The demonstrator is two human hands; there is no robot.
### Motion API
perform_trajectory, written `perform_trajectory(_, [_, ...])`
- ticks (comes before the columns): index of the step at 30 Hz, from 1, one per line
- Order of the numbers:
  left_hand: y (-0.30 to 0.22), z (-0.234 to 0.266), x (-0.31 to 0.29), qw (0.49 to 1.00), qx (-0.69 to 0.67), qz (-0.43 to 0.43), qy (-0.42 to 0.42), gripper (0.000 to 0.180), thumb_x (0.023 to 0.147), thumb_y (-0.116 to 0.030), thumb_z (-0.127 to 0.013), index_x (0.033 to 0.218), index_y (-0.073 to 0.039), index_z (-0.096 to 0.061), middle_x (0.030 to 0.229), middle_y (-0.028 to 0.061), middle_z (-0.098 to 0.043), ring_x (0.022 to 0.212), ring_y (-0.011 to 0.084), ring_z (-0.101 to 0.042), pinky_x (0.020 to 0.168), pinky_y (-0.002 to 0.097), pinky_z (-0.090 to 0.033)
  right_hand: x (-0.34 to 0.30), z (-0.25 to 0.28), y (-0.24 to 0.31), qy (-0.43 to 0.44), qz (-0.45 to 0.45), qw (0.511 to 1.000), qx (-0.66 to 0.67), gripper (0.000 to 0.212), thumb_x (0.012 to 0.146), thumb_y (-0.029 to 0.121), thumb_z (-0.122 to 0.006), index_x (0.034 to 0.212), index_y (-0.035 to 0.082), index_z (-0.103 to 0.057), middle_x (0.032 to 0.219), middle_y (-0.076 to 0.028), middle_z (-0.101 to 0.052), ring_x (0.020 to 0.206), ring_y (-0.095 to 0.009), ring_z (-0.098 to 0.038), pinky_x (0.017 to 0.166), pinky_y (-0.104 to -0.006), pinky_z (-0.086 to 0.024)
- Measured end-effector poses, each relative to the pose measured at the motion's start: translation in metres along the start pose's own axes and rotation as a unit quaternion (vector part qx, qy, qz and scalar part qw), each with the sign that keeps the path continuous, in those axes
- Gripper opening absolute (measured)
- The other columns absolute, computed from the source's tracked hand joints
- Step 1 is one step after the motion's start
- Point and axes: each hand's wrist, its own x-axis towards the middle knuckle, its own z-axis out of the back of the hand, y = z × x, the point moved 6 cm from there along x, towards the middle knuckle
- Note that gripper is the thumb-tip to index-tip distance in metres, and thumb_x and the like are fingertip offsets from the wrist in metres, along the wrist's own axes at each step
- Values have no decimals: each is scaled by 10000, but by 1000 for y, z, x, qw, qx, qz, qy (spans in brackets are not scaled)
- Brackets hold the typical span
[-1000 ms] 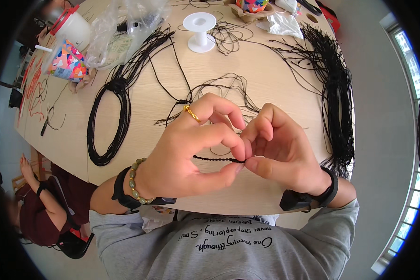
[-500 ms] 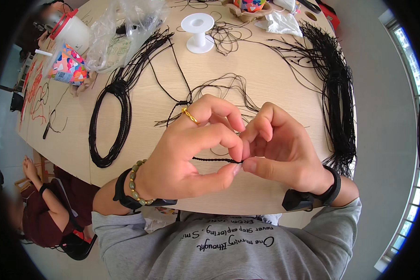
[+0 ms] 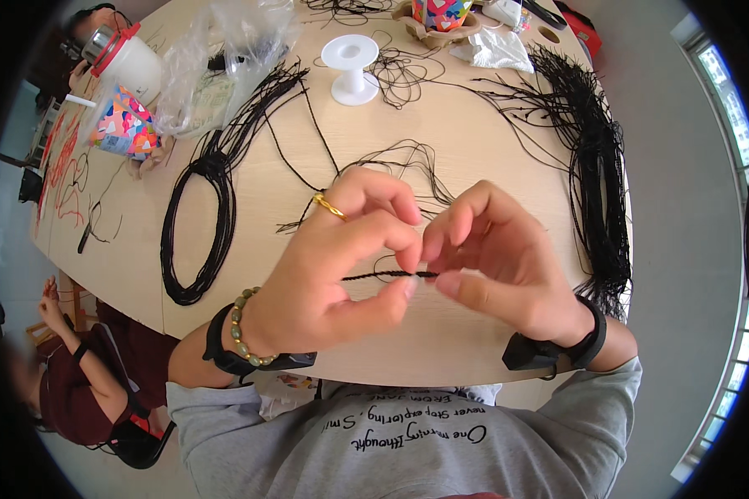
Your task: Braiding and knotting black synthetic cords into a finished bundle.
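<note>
A thin black braided cord [image 3: 374, 274] runs sideways between my hands, just above the table's near side. My left hand [image 3: 324, 266], with a gold ring and a green bead bracelet, pinches it between thumb and fingertips. At the cord's right part, my right hand [image 3: 512, 266] pinches it with the thumb against curled fingers. The fingertips are slightly blurred, and the right hand hides the cord's far end. Beyond my left hand, a black cord loop and loose thin strands [image 3: 416, 158] lie on the table.
A looped bundle of black cords [image 3: 168, 241] lies left, a thick black bundle [image 3: 601, 183] right. Farther back are a white spool [image 3: 351, 71], a clear plastic bag [image 3: 183, 96], a patterned cup [image 3: 125, 125] and a white jug [image 3: 133, 66]. Another person's arm [image 3: 100, 374] shows at left.
My fingertips have parted a little, and a short stretch of cord now shows between them. The cord has risen slightly in the picture.
</note>
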Motion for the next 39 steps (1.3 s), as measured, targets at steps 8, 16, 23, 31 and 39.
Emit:
perform_trajectory(8, [2,44,2,993,40,22,-112,149,766,-49,-676,883,-28,-585,1105,119,-494,942,144,-522,883,288,-408,3,15,38,-84,126,885,-440,178,774,16,-638,944,28,-586,950,-90,-566,783,-225,-597,687,-326,-473])
perform_trajectory(16, [8,111,-5,937,-15,0,-349,173,888,-109,-544,1039,-26,-539,1269,122,-480,1039,202,-542,969,361,-396,0,21,6,9,19,825,-565,147,795,68,-612,941,50,-620,925,-113,-569,718,-296,-594,660,-394,-497])
perform_trajectory(23, [34,112,-26,944,-11,31,-329,120,894,-93,-492,995,-30,-506,1270,122,-470,1108,197,-490,981,368,-386,3,37,1,-33,-49,806,-589,108,800,81,-600,899,57,-634,902,-96,-581,712,-297,-594,648,-397,-501])
perform_trajectory(31, [48,107,-28,922,-127,42,-363,146,865,-67,-591,983,7,-549,1169,83,-516,1099,150,-487,958,300,-398,11,29,16,-65,-35,815,-575,106,812,105,-629,902,47,-629,884,-106,-575,654,-263,-571,622,-366,-483])
perform_trajectory(39, [43,95,-20,950,-99,62,-288,121,879,-111,-547,966,-36,-513,1216,91,-479,1065,136,-470,965,320,-380,21,32,11,-60,-54,759,-646,118,807,114,-651,887,34,-614,845,-115,-547,658,-265,-567,622,-363,-468])
